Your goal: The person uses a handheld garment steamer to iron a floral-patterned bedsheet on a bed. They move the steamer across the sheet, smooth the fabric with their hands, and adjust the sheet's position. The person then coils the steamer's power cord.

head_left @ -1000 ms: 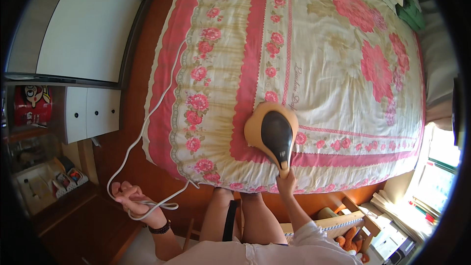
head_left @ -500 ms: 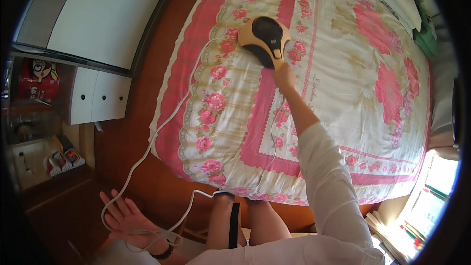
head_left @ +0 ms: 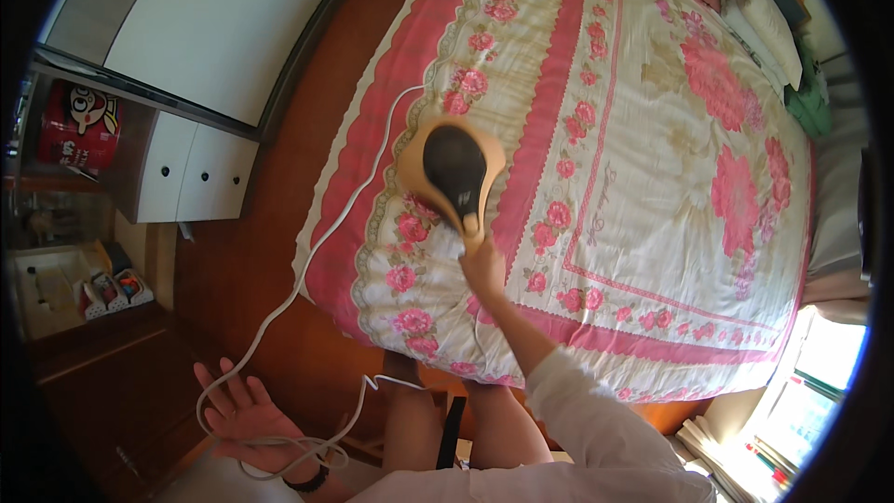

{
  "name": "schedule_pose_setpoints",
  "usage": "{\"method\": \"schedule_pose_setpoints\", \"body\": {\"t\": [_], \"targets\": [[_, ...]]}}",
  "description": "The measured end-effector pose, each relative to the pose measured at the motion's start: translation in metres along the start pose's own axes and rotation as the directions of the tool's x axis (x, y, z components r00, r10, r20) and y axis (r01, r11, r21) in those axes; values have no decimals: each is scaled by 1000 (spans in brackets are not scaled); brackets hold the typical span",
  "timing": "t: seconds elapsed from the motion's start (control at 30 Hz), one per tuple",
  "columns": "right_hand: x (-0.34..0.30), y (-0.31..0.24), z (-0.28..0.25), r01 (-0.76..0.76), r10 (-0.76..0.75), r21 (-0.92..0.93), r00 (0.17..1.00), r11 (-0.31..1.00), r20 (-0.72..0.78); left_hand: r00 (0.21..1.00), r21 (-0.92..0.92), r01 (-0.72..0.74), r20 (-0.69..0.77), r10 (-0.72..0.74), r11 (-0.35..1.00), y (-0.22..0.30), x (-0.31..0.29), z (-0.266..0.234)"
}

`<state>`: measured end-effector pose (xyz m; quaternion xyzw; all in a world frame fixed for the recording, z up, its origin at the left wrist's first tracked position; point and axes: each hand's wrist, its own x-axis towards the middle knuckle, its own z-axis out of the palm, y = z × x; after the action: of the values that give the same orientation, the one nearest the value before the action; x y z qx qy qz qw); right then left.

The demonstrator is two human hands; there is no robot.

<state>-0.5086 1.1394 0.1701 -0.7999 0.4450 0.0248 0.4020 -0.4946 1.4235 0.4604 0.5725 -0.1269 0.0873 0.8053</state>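
Legs: they are below and between the two hands, close to the foot of the bed; a dark strap (head_left: 452, 433) hangs in front of the legs (head_left: 507, 424).
Left hand: the left hand (head_left: 263, 428) is palm up, its fingers spread and loosely curved; loops of the cord (head_left: 268, 317) lie over them and across the palm, without a firm grip.
Cord: from the left fingers, one white run goes up along the side of the bed and onto the cover; where it ends, I cannot tell.
Right hand: the right hand (head_left: 484, 272) is closed around the handle of the handheld cleaner (head_left: 454, 166); the single fingers are mostly hidden.
Handheld cleaner: its wide beige and dark head is just beyond the right fingers, over the flowered border of the bed cover (head_left: 643, 224); it looks slightly blurred.
Good handling: I would keep the head flat, use long, even strokes, and press lightly, so the loose cloth does not bunch. The left fingers should give slack and hold the cord away from the head.
Drawers: the white drawers (head_left: 168, 172) are beyond the left fingers, beside the bed.
Pillow: a pale pillow (head_left: 765, 37) lies farthest from the right fingers, ahead and to the right.
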Motion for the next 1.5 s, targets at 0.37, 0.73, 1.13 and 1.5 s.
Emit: {"method": "schedule_pose_setpoints", "body": {"t": [0.37,0.73,1.13,1.5], "targets": [[-167,58,35,30,-25,-115,999,993,45,996,-201,39,84,-23,979,-1,67,-55],[57,-154,93,49,-49,-238,999,970,7,847,-651,456,107,-521,607,-42,113,-136],[-6,-186,153,-30,23,-224,999,974,-32,831,-700,464,132,-540,543,-47,153,-182],[-190,-90,162,129,-80,-227,974,965,212,783,-645,568,233,-576,511,-49,130,-178]]}}
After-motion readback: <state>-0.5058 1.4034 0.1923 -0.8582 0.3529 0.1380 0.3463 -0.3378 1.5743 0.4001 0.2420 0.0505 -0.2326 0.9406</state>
